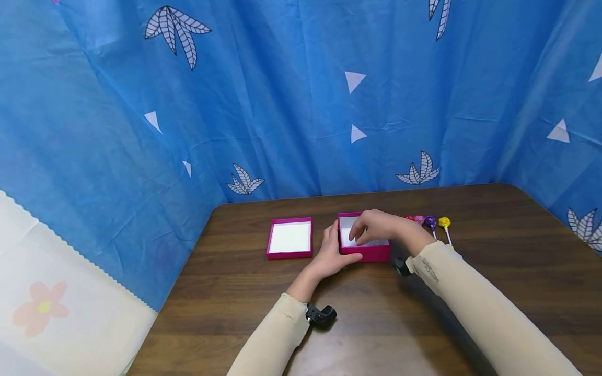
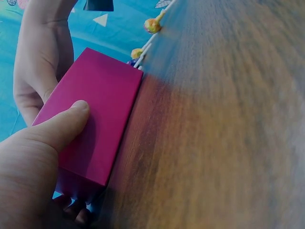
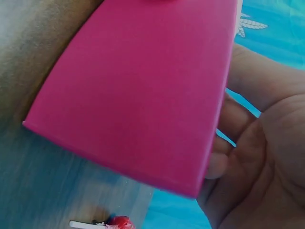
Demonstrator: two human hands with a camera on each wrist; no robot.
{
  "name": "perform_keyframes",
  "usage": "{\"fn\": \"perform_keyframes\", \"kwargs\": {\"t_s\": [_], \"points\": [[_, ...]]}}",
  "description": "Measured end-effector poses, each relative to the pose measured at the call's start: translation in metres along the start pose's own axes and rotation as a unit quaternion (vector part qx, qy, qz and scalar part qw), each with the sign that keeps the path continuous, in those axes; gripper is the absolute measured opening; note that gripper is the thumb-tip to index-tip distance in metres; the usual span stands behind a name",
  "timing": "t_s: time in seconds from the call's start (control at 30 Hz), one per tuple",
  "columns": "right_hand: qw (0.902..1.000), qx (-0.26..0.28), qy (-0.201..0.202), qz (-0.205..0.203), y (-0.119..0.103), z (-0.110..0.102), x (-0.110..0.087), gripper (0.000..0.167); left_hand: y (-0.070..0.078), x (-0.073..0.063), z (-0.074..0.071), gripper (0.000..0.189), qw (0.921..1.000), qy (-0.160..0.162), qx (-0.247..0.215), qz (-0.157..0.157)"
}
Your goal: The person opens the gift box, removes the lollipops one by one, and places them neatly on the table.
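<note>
A magenta box [image 1: 371, 254] with a white inside stands uncovered on the wooden table. My left hand [image 1: 331, 257] holds it at the near left corner, thumb [image 2: 71, 121] across the front wall and fingers along the left side. My right hand [image 1: 378, 227] reaches over the box from the right, its loosely bent fingers dipping inside with a gap between thumb and forefinger. No object shows between them. In the right wrist view, the magenta wall [image 3: 138, 90] covers part of the right fingers [image 3: 238, 114].
To the left lies a shallow magenta lid [image 1: 290, 237], white inside facing up. Several wrapped lollipops lie right of the box, among them a purple one [image 1: 430, 222] and a yellow one [image 1: 444, 223]. A blue curtain [image 1: 301, 104] hangs behind the table.
</note>
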State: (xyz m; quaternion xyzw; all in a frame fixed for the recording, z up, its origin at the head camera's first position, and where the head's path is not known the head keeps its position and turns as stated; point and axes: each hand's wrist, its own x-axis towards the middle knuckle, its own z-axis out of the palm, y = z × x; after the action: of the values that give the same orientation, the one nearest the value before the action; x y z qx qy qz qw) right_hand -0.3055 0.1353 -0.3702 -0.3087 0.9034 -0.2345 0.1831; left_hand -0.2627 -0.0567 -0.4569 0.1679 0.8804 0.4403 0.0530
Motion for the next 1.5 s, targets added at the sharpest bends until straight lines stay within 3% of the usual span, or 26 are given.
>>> {"fn": "perform_keyframes", "kwargs": {"t_s": [0.37,0.97,1.5], "points": [[0.9975,-0.008,-0.068,0.018,0.0,0.001,0.014,0.027,0.002,0.001,0.002,0.112,1.0,0.001,-0.001,0.002],[0.9942,0.004,-0.105,0.023,0.002,0.009,0.025,0.02,0.001,-0.001,0.001,0.112,0.9999,0.002,-0.006,0.011],[0.9943,0.007,-0.105,0.017,0.001,0.011,0.028,0.02,-0.002,0.0,0.001,0.112,0.9999,0.006,-0.002,0.011]]}}
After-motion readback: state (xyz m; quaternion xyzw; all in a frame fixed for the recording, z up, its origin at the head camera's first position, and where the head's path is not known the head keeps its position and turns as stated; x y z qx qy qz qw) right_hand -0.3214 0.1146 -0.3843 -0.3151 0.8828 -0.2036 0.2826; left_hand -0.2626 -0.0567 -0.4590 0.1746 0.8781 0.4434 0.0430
